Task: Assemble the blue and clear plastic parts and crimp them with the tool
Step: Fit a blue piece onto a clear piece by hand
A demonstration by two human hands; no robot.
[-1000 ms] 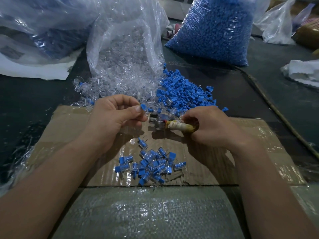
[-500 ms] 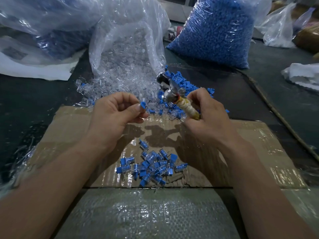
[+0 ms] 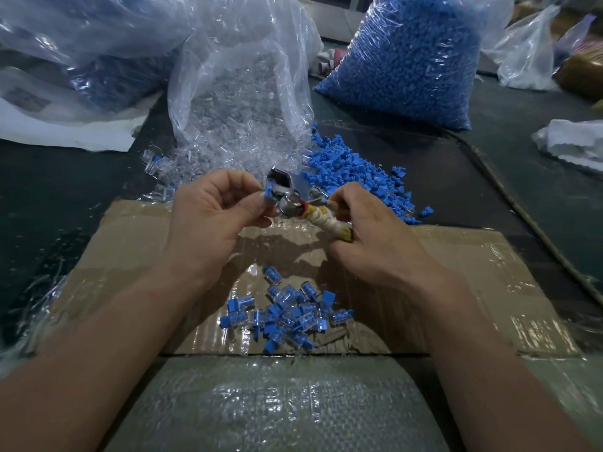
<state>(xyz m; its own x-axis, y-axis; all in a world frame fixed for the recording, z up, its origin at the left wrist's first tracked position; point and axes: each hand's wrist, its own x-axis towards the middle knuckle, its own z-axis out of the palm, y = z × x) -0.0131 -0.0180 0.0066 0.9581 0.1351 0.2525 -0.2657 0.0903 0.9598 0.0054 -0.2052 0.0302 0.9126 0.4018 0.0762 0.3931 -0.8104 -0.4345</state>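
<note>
Blue plastic shows between the thumb and forefinger of the left hand (image 3: 215, 216), whose grip pinches a small blue and clear part (image 3: 269, 190) right against the metal head of the crimping tool (image 3: 290, 203). The right hand (image 3: 368, 236) has its grip closed round the tool's handle (wrapped in pale, yellowed tape), holding it above the cardboard sheet (image 3: 130, 256). Whether the part sits inside the tool's head I cannot tell. Below the hands, a small heap of assembled pieces (image 3: 287, 316) lies on the cardboard. Beyond them, loose blue parts (image 3: 355, 171) spill beside an open bag of clear parts (image 3: 241, 93), and a full bag of blue parts (image 3: 411, 60) stands farther back on the dark tabletop (image 3: 522, 197).
</note>
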